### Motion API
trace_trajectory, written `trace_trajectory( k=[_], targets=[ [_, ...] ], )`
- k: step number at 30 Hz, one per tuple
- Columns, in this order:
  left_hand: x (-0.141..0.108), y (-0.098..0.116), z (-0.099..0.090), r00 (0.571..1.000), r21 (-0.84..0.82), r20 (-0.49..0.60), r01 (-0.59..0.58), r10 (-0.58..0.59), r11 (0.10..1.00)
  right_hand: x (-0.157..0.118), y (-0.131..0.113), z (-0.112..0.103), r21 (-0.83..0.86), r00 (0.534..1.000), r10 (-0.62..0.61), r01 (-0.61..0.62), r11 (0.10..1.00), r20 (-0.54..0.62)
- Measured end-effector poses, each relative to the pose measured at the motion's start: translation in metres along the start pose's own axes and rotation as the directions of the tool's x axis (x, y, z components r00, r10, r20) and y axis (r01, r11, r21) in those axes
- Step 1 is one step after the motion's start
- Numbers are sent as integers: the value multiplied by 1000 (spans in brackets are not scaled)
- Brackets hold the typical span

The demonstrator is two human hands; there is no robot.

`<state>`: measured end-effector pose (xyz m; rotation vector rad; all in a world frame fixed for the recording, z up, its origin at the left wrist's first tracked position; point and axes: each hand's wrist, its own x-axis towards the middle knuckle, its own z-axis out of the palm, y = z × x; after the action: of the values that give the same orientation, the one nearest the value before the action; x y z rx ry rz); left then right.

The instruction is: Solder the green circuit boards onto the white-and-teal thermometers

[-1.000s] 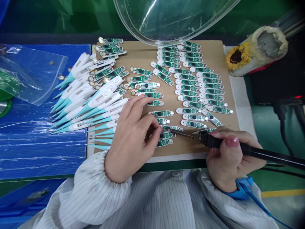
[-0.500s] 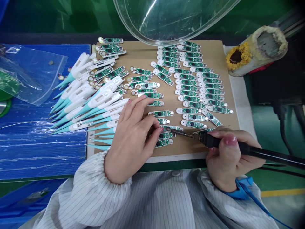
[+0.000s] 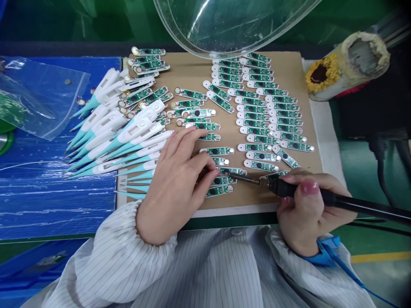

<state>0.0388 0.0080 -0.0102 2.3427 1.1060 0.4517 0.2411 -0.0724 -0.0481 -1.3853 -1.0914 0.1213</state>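
Note:
My right hand (image 3: 310,205) grips a black-handled soldering iron (image 3: 298,194). Its metal tip meets a small green circuit board (image 3: 238,171) near the board's left end. At that same end, my left hand (image 3: 181,179) pinches with thumb and index finger, closed on the board; any fine wire between them is too small to make out. The other left fingers stretch over neighbouring boards. Beside this hand lies a heap of white and aqua digital thermometers (image 3: 135,128), their thin tips pointing left. Under both hands is a brown cardboard sheet (image 3: 192,62).
Rows of circuit boards (image 3: 253,116) cover the right of the cardboard. A clear curved plastic shield (image 3: 237,30) hangs over the back. At right stand a crusted holder with a yellow flower (image 3: 321,79) and dark cables. A plastic bag (image 3: 41,98) lies on the blue surface (image 3: 58,209).
The view has shifted very slightly. Both hands keep nearly the same pose, with the iron's tip still at the same board.

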Motion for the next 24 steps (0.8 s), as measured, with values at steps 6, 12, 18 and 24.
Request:
trace_trajectory(
  k=[6, 12, 18, 24],
  targets=[
    [4, -2, -4, 999, -7, 31, -20, 20, 1000, 0, -2, 1, -5, 1000, -5, 5, 1000, 6],
    [3, 0, -4, 999, -13, 26, -20, 21, 1000, 0, -3, 1, -11, 1000, 13, -13, 1000, 11],
    [4, 0, -4, 999, 2, 33, -22, 21, 1000, -2, 0, 0, -23, 998, 12, -14, 1000, -65],
    [5, 0, -5, 999, 1, 27, -18, 18, 1000, -2, 2, 2, -20, 997, 5, -6, 1000, -76]
  ],
)
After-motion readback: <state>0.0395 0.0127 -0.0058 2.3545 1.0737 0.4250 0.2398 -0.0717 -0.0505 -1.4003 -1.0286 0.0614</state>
